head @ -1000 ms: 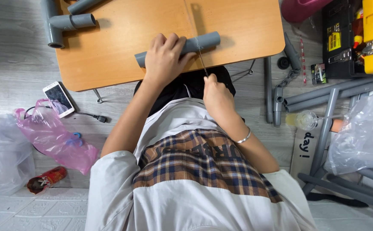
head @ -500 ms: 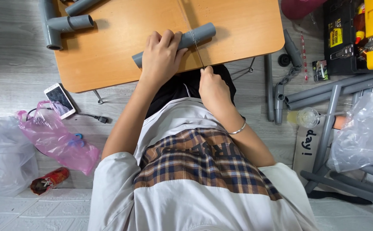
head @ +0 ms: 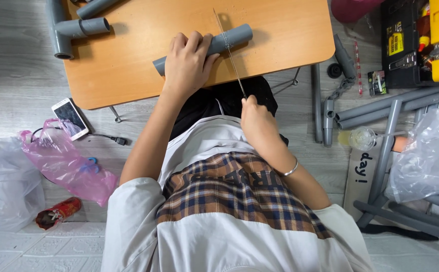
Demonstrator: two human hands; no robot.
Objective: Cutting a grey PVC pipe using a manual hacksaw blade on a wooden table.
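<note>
Left hand (head: 187, 63) clamped over grey pipe (head: 232, 39) on wooden table (head: 129, 65), right hand (head: 257, 118) at five o'clock, fist closed on thin saw blade (head: 228, 48) crossing the pipe

- A smartphone (head: 70, 118) lies on the grey floor, left of the desk (head: 129, 65).
- A pink plastic bag (head: 66, 163) sits just below the phone.
- A red can (head: 58, 212) lies near it.
- A yellow and black toolbox (head: 421, 40) stands open at upper right.
- Grey pipe fittings (head: 71, 27) rest on the desk's far left corner.
</note>
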